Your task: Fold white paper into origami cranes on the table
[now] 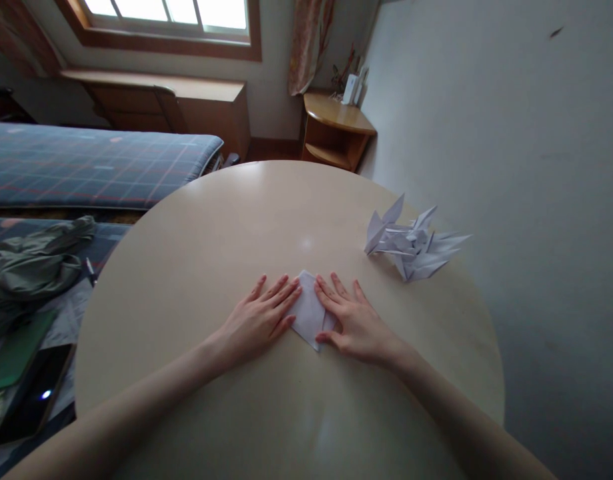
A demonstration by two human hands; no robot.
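A small folded sheet of white paper (307, 307) lies on the round table in front of me, its shape kite-like with one point toward me. My left hand (260, 319) rests flat with fingers spread, the fingertips and thumb on the paper's left edge. On the other side, my right hand (354, 321) lies open, its fingertips on the paper's upper right edge and its thumb near the lower point. Part of the paper's right side is hidden under that hand.
Several folded white paper cranes (411, 243) are heaped at the table's right, near the wall. The cream round table (211, 240) fills the middle. At left are a plaid mattress (86, 163), a crumpled grey-green cloth (36, 267), a green folder (19, 353) and a phone (34, 393).
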